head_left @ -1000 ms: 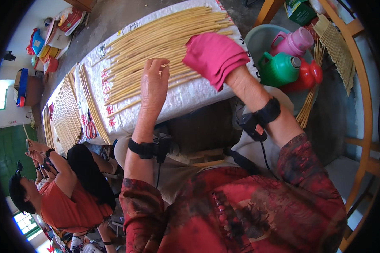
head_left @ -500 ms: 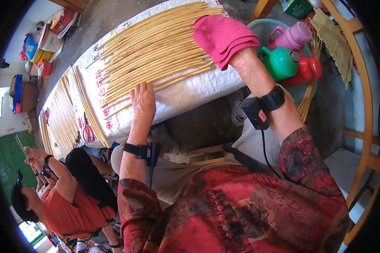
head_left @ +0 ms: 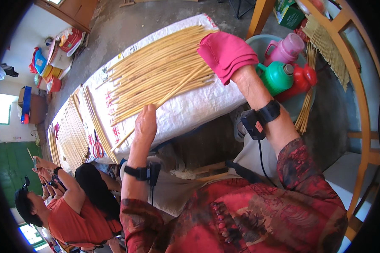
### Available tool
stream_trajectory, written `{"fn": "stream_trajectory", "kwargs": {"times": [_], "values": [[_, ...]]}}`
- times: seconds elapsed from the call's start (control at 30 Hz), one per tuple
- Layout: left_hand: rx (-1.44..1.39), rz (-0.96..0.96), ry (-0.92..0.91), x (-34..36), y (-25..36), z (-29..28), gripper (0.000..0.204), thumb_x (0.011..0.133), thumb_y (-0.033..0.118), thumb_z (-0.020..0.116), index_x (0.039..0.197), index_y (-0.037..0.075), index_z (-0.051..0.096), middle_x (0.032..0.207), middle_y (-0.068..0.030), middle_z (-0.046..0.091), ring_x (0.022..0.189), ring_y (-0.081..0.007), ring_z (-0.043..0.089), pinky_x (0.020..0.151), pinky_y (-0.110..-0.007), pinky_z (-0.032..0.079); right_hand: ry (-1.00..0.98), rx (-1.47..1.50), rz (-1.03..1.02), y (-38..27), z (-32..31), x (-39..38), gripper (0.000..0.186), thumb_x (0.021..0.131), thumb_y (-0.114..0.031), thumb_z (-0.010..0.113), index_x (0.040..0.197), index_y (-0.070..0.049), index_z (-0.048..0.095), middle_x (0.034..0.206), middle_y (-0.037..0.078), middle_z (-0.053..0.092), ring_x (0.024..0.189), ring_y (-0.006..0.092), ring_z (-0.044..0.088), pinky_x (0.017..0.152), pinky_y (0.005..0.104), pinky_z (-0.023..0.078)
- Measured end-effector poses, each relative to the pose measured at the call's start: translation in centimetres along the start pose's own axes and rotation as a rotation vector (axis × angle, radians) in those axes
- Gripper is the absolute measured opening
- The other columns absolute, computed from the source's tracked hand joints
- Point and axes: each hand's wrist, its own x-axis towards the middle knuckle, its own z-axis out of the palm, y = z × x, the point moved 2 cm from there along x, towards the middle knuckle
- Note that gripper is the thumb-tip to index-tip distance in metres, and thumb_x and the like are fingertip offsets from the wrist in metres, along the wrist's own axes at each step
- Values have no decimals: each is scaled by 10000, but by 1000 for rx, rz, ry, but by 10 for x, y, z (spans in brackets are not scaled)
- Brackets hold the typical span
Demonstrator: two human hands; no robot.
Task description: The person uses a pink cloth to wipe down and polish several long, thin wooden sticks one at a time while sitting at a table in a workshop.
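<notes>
My left hand [head_left: 146, 124] is closed on a thin tan stick [head_left: 177, 91] at the near edge of a row of similar sticks [head_left: 156, 63]. That stick slants across the row, its far end reaching the pink cloth [head_left: 228, 52] and its near end pointing toward the left. Folded pink cloth covers my right hand, so the fingers are hidden and I cannot tell their pose. The cloth rests by the right ends of the sticks. All of these lie on a white printed woven sheet [head_left: 194, 105] over a long table.
Red-handled scissors [head_left: 98, 148] and further stick bundles [head_left: 71, 133] lie to the left. A basin [head_left: 257, 42] at right holds pink [head_left: 285, 48], green [head_left: 276, 78] and red [head_left: 302, 80] flasks. A wooden chair frame [head_left: 359, 80] stands beside me. A co-worker in orange [head_left: 78, 217] sits at left.
My left hand has closed on one stick at the near edge, which now slants away from the row. The cloth-covered hand stays by the right ends. The whole view has shifted slightly.
</notes>
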Motion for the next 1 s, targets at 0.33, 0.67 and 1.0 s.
{"fn": "stream_trajectory", "kwargs": {"times": [0.33, 0.67, 1.0], "values": [[-594, -127, -21, 32, 69, -86, 175, 863, 200, 399, 813, 36, 428, 544, -101, 467, 445, -199, 474, 413, -336, 373, -47, 329, 66, 4, 46, -15, 299, 887, -181, 301, 1128, -41, 407, 1154, 115, 456, 1062, 199, 444, 896, 291, 380], [-1215, -305, -478, 48, 113, -31, 246, 876, 214, 385, 709, 39, 429, 564, -54, 469, 395, -115, 414, 368, -229, 336, 117, 1240, 390, -2, 73, -24, 264, 858, -291, 379, 879, -59, 502, 726, 89, 544, 601, 207, 539, 495, 305, 471], [-1514, -340, -485, 33, 114, -36, 376, 885, 330, 349, 856, -19, 486, 721, -102, 535, 550, -162, 529, 479, -273, 457, 223, 1375, 528, -14, 71, -15, 208, 840, -229, 495, 931, -42, 504, 816, 62, 575, 715, 132, 562, 636, 272, 481]]}}
